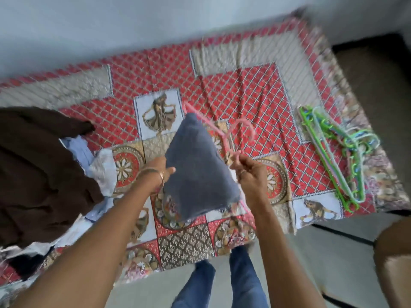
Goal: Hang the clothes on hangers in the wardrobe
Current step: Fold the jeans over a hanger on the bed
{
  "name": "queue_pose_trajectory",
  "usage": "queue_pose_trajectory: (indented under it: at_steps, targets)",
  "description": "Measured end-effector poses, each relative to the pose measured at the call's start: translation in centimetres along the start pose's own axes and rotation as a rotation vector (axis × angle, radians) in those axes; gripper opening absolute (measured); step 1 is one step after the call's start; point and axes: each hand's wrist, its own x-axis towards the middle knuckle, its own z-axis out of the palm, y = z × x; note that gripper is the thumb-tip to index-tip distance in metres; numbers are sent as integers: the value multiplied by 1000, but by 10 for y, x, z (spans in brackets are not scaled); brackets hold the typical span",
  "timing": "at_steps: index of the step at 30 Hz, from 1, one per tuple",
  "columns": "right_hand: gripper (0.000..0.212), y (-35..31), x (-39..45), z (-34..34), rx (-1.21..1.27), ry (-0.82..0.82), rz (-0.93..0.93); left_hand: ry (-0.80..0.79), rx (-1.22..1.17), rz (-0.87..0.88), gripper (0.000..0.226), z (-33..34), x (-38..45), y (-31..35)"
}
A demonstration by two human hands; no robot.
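Grey-blue garment (198,170), folded over a pink hanger (231,138), held up above the bed between both hands. Right hand (251,176): fingers curled and pinching the hanger just below its hook, which curves up and away from the person. Left hand (159,172): against the garment's left edge, thumb visible on the cloth; the remaining fingers are hidden behind the fabric, so their spread cannot be told; thin bangle (161,175) at the wrist. One arm of the hanger projects beyond the garment's upper corner, the other shows as a pink tip at its lower right corner. Bed covered by a red, beige and gold patchwork bedspread (255,90). Pile of clothes (44,170) at the bed's left side: large dark brown piece on top, pale blue and white pieces beneath. Loose bundle of spare hangers (333,150), green and pastel, lying on the bedspread's right side, well apart from the hands. Frame motion-blurred throughout.
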Motion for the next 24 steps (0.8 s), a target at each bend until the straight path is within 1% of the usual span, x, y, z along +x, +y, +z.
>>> queue_pose_trajectory:
  at_steps: [1, 2, 3, 4, 5, 6, 7, 8, 9, 10, 11, 12, 13, 14, 15, 16, 17, 18, 19, 20, 21, 22, 23, 24]
  targets:
    - [15, -12, -9, -3, -67, -32, -26, 170, -92, 48, 45, -8, -14, 1]
    - [19, -36, -15, -5, -111, -61, -78, 374, -168, 120, 43, -37, -34, 10]
    - [22, -55, -15, -5, -176, -90, -116, 566, -163, 222, 41, -61, -41, 17]
    - [24, -58, -14, -2, -227, -122, -136, 705, -117, 324, 38, -73, -41, 20]
    - [23, -90, -19, -11, -269, -142, -203, 816, -61, 411, 36, -108, -61, 35]
    - [21, -106, -24, -19, -316, -172, -221, 789, -29, 500, 33, -124, -75, 44]
    - [17, -128, -33, -34, -386, -178, -262, 714, -15, 578, 30, -145, -95, 59]
    - [13, -146, -35, -46, -447, -188, -317, 597, 44, 614, 26, -161, -105, 71]
    - [9, -152, -32, -55, -488, -198, -341, 455, 85, 623, 22, -163, -105, 77]
    - [8, -184, -44, -75, -488, -137, -393, 356, 99, 643, 20, -183, -129, 93]
    - [9, -203, -55, -91, -491, -92, -424, 275, 53, 639, 19, -190, -144, 100]
    - [11, -226, -68, -113, -485, -27, -480, 233, -41, 673, 17, -201, -166, 117]
    - [12, -243, -78, -127, -521, 52, -565, 213, -138, 723, 20, -207, -183, 126]
    - [13, -264, -93, -152, -568, 193, -650, 207, -212, 807, 29, -215, -206, 150]
    - [13, -282, -101, -168, -618, 326, -710, 192, -296, 875, 32, -222, -221, 166]
    - [14, -290, -101, -170, -654, 412, -714, 156, -398, 903, 27, -223, -230, 168]
    - [16, -308, -121, -202, -678, 559, -677, 145, -434, 961, 21, -228, -262, 203]
    - [20, -324, -137, -223, -688, 626, -635, 140, -484, 981, 19, -232, -283, 227]
    - [24, -331, -137, -224, -647, 639, -624, 160, -552, 995, 21, -234, -289, 236]
    - [26, -344, -162, -254, -572, 739, -617, 163, -551, 1061, 23, -235, -322, 275]
    - [26, -352, -176, -269, -460, 791, -595, 165, -572, 1086, 25, -233, -349, 297]
    - [23, -359, -198, -294, -280, 852, -566, 153, -568, 1136, 26, -224, -381, 329]
    - [21, -367, -213, -309, -125, 862, -559, 117, -586, 1141, 24, -216, -401, 352]
    - [19, -373, -215, -307, 10, 832, -511, 108, -618, 1139, 21, -211, -410, 360]
